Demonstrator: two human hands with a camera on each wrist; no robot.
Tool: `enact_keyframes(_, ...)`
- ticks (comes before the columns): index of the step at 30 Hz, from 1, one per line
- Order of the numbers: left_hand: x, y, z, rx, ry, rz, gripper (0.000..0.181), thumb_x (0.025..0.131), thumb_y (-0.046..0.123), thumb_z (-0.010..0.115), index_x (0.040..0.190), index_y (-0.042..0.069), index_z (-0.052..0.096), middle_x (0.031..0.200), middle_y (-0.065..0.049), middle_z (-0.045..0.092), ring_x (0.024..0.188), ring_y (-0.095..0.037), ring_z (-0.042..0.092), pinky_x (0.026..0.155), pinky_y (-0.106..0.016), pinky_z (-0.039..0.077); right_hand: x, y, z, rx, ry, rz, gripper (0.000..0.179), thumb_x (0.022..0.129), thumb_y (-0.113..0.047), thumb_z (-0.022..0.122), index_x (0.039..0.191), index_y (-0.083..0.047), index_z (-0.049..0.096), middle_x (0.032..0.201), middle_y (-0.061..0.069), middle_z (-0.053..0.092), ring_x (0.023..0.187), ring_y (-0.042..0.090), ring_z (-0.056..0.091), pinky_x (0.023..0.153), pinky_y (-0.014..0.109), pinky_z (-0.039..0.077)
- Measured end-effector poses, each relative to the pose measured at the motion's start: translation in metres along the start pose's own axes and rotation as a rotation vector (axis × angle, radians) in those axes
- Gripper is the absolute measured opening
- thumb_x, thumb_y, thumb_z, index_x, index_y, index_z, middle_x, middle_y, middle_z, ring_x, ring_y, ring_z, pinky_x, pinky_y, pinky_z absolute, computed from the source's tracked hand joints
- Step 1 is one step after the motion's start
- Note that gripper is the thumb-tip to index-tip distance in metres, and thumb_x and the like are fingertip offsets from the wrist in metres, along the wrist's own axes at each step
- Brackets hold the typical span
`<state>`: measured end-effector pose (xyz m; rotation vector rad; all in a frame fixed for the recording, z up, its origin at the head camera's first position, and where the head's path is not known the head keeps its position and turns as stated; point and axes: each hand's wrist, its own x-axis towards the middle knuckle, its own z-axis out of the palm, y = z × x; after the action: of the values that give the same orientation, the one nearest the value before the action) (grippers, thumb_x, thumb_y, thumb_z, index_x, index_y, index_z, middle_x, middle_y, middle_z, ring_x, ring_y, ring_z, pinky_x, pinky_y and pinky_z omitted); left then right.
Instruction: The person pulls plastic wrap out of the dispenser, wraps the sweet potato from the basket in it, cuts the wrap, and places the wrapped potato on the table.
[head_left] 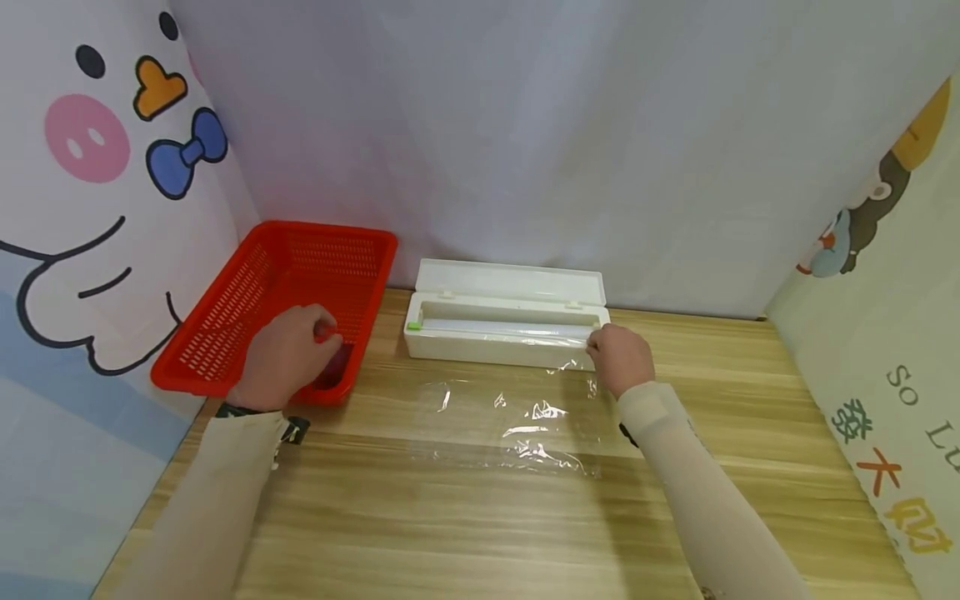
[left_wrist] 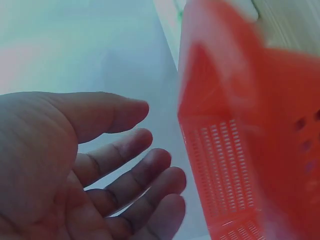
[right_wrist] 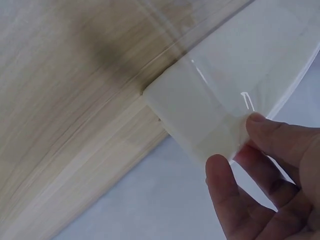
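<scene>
A white cling film dispenser (head_left: 510,350) stands lid-up against the back cloth. Clear cling film (head_left: 517,425) runs out of it toward me over the table. My right hand (head_left: 622,358) is at its right front corner; in the right wrist view the thumb (right_wrist: 270,130) and a finger pinch the film at the box edge. My left hand (head_left: 288,354) is over the near part of the red basket (head_left: 363,333). Its fingers (left_wrist: 145,175) are loosely bent and hold nothing in the left wrist view. Beside them in the basket is a dark red item (head_left: 335,367), partly hidden by the hand.
The wooden table (head_left: 450,533) extends toward me and to the right. A pale cloth (head_left: 480,150) rises behind the dispenser. Printed cloth walls (head_left: 112,208) stand at both sides. A small green slider (head_left: 414,326) is at the dispenser's left end.
</scene>
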<state>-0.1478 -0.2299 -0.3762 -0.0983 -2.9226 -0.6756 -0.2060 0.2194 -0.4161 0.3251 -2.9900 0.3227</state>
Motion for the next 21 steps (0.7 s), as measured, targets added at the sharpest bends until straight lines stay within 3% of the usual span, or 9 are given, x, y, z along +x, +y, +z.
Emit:
enact_keyframes(4,0.017,-0.002,-0.006,0.036,-0.12,-0.016,0.032,0.096,0.021,0.07,0.118,-0.001,0.066,0.101,-0.019,0.07,0.084,-0.031,0.059,0.073,-0.046,0.054,0.0,0.002,0.0,-0.006,-0.01,-0.003,0.008,0.095,-0.007,0.073,0.093,-0.004,0.08,0.088,0.012,0.074,0.08,0.03,0.07,0.073,0.047,0.058)
enact_keyframes(8,0.034,-0.008,-0.004,0.051,-0.255,-0.028,0.037,0.097,0.025,0.07,0.122,-0.001,0.065,0.116,-0.022,0.07,0.096,-0.034,0.063,0.083,-0.051,0.055,0.0,0.003,0.001,-0.006,-0.008,-0.006,0.009,0.095,-0.007,0.072,0.093,-0.004,0.081,0.09,0.013,0.075,0.083,0.031,0.071,0.074,0.048,0.059)
enact_keyframes(12,0.048,-0.016,-0.003,0.058,-0.349,-0.034,0.042,0.097,0.029,0.069,0.125,-0.001,0.065,0.125,-0.023,0.067,0.106,-0.037,0.063,0.089,-0.054,0.055,-0.001,0.003,0.0,-0.018,0.009,-0.01,0.009,0.095,-0.007,0.072,0.091,-0.005,0.08,0.087,0.012,0.073,0.08,0.031,0.07,0.071,0.048,0.058)
enact_keyframes(21,0.065,-0.028,-0.002,0.065,-0.578,-0.075,0.046,0.094,0.03,0.072,0.125,-0.004,0.065,0.122,-0.021,0.066,0.109,-0.037,0.06,0.089,-0.052,0.053,-0.001,0.004,0.002,-0.006,0.011,-0.012,0.009,0.095,-0.008,0.073,0.091,-0.006,0.081,0.086,0.011,0.072,0.077,0.029,0.068,0.07,0.048,0.057)
